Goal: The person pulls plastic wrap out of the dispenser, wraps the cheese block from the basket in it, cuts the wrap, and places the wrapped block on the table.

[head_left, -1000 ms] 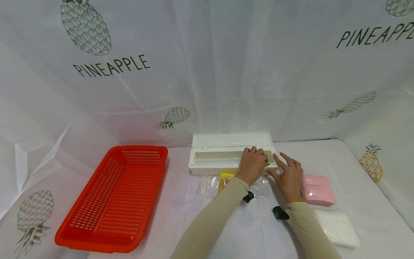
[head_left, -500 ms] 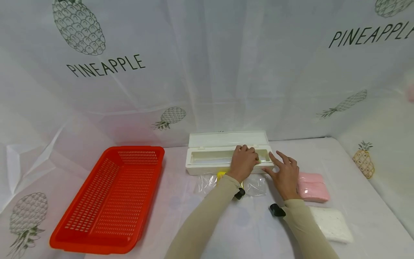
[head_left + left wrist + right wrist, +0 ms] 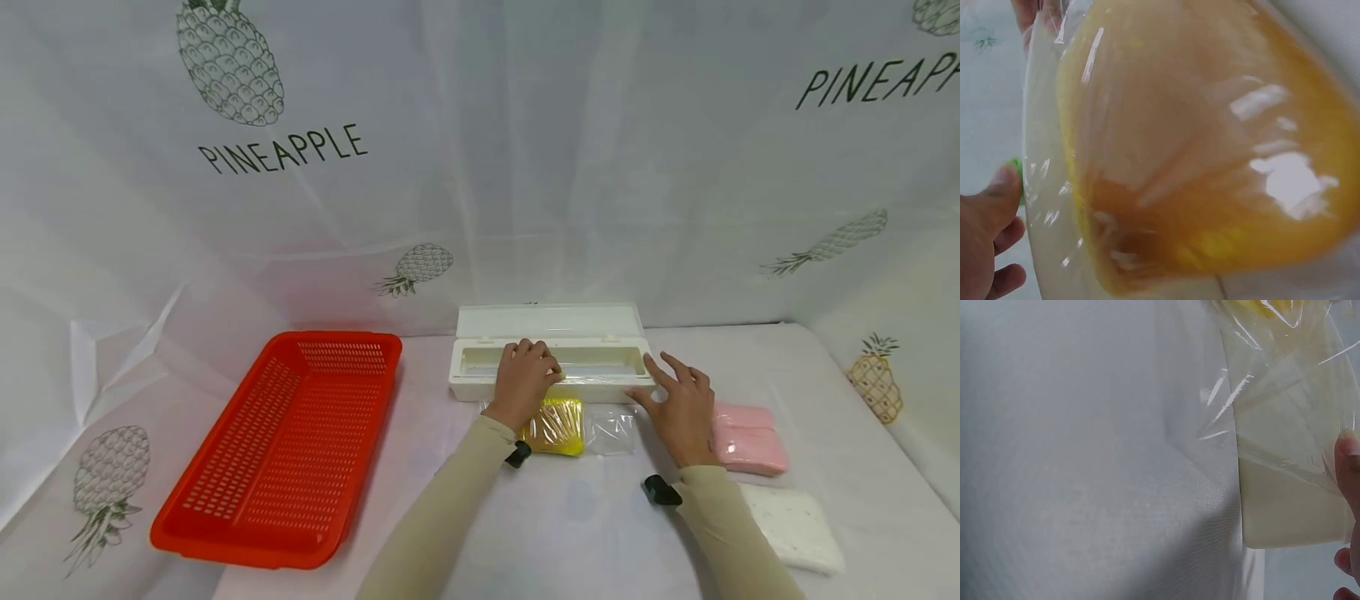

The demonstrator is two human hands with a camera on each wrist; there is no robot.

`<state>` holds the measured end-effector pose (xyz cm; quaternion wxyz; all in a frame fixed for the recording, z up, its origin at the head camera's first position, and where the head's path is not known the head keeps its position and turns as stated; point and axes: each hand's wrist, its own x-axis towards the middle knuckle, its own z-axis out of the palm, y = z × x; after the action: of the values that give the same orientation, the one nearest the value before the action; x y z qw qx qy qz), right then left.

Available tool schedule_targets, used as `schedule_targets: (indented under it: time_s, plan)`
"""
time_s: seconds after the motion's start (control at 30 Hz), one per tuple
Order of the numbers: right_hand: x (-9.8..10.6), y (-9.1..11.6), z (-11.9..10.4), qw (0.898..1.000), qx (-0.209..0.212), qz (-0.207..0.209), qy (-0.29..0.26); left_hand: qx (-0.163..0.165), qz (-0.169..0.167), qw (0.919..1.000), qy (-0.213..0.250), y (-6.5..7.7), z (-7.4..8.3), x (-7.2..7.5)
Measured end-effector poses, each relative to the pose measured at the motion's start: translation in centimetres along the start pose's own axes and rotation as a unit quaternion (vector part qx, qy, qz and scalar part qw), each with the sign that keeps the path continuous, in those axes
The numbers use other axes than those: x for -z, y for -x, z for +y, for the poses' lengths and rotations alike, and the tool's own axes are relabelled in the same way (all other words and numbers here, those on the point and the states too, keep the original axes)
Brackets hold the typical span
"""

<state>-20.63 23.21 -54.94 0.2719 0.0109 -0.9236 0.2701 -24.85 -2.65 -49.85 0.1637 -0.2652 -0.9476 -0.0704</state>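
A white cling film dispenser [image 3: 592,390] stands at the back of the table, its lid [image 3: 551,321] raised. My left hand [image 3: 521,379] is at its front edge, left of the middle. In the left wrist view its thumb and fingers pinch a small green slider [image 3: 1017,167]. My right hand [image 3: 678,408] holds the dispenser's right end, thumb on the front, where clear film [image 3: 1291,419] hangs over the wall. A yellow-edged, film-wrapped pack [image 3: 562,427] with brownish contents lies just in front of the dispenser, partly behind my left wrist.
A red perforated basket [image 3: 281,450] stands on the left. To the right lie a pink wrapped pack [image 3: 748,440] and a white wrapped pack [image 3: 795,527]. A pineapple-print sheet [image 3: 540,167] rises close behind the dispenser.
My left hand has slid leftward along the dispenser's front edge, uncovering more of the yellow pack. My right hand has stayed at the right end. The head view has shifted slightly.
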Motion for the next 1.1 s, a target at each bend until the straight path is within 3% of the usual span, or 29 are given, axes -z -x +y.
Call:
schedule_targets:
  time_s: [0.1,0.27,0.53,0.73,0.97,1.1]
  plan:
    - [-0.1,0.1,-0.1,1.000,-0.001,0.000,-0.001,0.005,0.017,0.9998,-0.009,0.7,-0.8,-0.1]
    - [-0.9,0.5,-0.3,1.000,0.012,0.002,-0.010,0.008,0.018,0.9997,-0.015,2.0,-2.4,0.1]
    - [-0.5,0.1,0.0,1.000,-0.009,-0.018,-0.013,0.082,0.051,0.9953,-0.008,4.8,-6.7,2.0]
    - [0.0,-0.1,0.1,1.000,-0.007,-0.022,-0.010,0.096,0.083,0.9919,-0.007,6.5,-9.5,1.8]
    - [0.0,-0.1,0.0,1.000,-0.009,-0.016,-0.008,0.085,0.127,0.9883,0.001,7.9,-11.3,2.2]
    - [0.1,-0.1,0.1,1.000,-0.009,-0.016,-0.003,0.109,0.124,0.9858,0.031,8.3,-11.8,2.4]
